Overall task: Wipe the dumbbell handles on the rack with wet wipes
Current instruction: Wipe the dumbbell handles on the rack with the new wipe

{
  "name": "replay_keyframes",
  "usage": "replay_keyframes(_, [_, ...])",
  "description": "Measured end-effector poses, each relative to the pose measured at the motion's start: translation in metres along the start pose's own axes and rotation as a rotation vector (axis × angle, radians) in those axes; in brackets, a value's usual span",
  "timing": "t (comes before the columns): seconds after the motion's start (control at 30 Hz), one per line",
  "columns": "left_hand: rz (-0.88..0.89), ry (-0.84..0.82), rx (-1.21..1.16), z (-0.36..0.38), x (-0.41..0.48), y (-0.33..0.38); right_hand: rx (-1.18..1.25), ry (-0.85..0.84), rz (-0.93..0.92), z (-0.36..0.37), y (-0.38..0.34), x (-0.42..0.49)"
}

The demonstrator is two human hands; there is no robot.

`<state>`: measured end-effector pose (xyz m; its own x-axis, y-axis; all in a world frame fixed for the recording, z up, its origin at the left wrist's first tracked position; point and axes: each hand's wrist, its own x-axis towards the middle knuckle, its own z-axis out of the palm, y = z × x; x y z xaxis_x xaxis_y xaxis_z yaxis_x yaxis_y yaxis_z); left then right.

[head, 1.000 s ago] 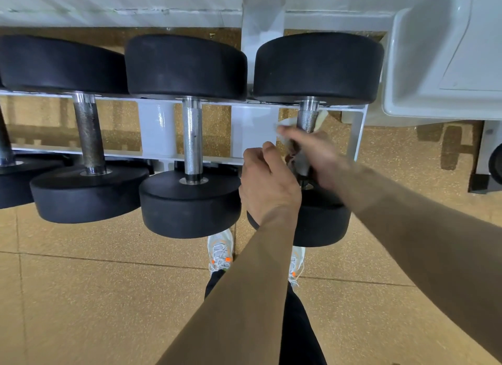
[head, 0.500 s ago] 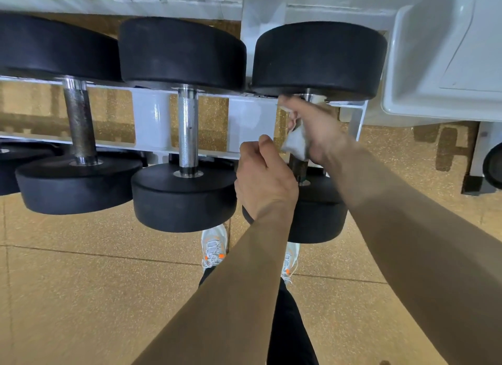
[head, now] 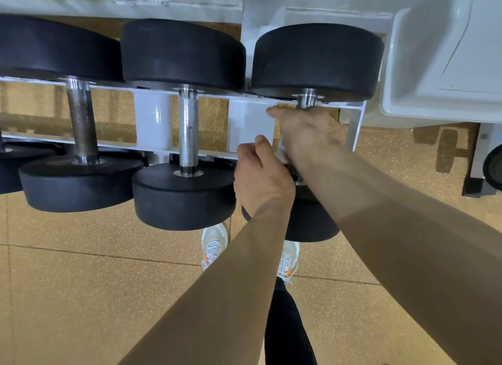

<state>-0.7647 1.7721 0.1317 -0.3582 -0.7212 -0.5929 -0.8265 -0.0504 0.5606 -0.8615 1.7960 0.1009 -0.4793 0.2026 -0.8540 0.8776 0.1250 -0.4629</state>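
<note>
head view: right hand (head: 301, 132) fingers around rightmost dumbbell handle (head: 307, 100); left hand (head: 262, 182) fingers curled, contents unclear

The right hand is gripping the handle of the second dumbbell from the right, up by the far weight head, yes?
Not quite. The right hand grips the handle of the rightmost dumbbell, up by the far weight head. No hand touches the second dumbbell. The head view shows it.

Place: gym
Evidence: black dumbbells (head: 184, 193) on white rack (head: 250, 120), frame's upper half; speckled rubber floor (head: 81, 296) below
</note>
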Motion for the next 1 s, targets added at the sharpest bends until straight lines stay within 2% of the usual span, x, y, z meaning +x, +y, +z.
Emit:
replay_keyframes(0.07, [0.002,-0.002,0.008,0.0,0.0,0.0,0.026,0.032,-0.074,0.0,-0.006,0.007])
replay_keyframes(0.13, [0.013,0.001,0.018,0.0,-0.001,0.0,0.073,-0.02,-0.078,-0.01,-0.002,0.007])
replay_keyframes(0.2, [0.02,-0.002,0.014,-0.001,0.0,0.0,0.095,-0.217,-0.077,-0.026,0.011,0.005])
replay_keyframes(0.27, [0.024,-0.012,0.016,-0.001,-0.002,0.0,0.003,-0.42,-0.054,-0.044,0.03,0.004])
replay_keyframes(0.3, [0.025,-0.012,0.018,-0.001,-0.002,0.0,-0.039,-0.492,-0.03,-0.05,0.036,0.005])
replay_keyframes(0.37, [0.021,-0.01,0.01,-0.002,-0.001,0.002,-0.163,-0.528,-0.01,-0.051,0.036,0.006])
replay_keyframes(0.4, [0.017,-0.012,0.007,-0.002,-0.001,0.002,-0.227,-0.521,0.001,-0.049,0.033,0.004])
replay_keyframes(0.47, [0.014,-0.014,0.008,-0.003,-0.002,0.001,-0.298,-0.404,0.001,-0.045,0.028,-0.008])
replay_keyframes(0.6, [0.019,-0.007,-0.006,-0.001,-0.001,-0.002,-0.024,-0.191,-0.004,-0.032,0.021,-0.017])
replay_keyframes(0.67, [0.031,-0.014,-0.005,-0.001,0.0,-0.003,0.135,-0.129,-0.073,-0.029,0.011,-0.016])
replay_keyframes(0.73, [0.04,-0.018,-0.002,0.0,0.0,-0.003,0.185,-0.1,-0.15,-0.03,0.008,-0.012])
replay_keyframes(0.8, [0.036,-0.018,-0.009,-0.001,0.0,-0.003,0.036,-0.16,-0.204,-0.033,0.022,-0.011])
replay_keyframes(0.9, [0.027,-0.028,-0.012,-0.003,0.0,-0.004,-0.319,-0.266,-0.16,-0.039,0.044,-0.014])
replay_keyframes(1.0, [0.042,-0.025,-0.018,-0.003,-0.001,-0.004,-0.605,-0.229,-0.152,-0.041,0.041,-0.021])
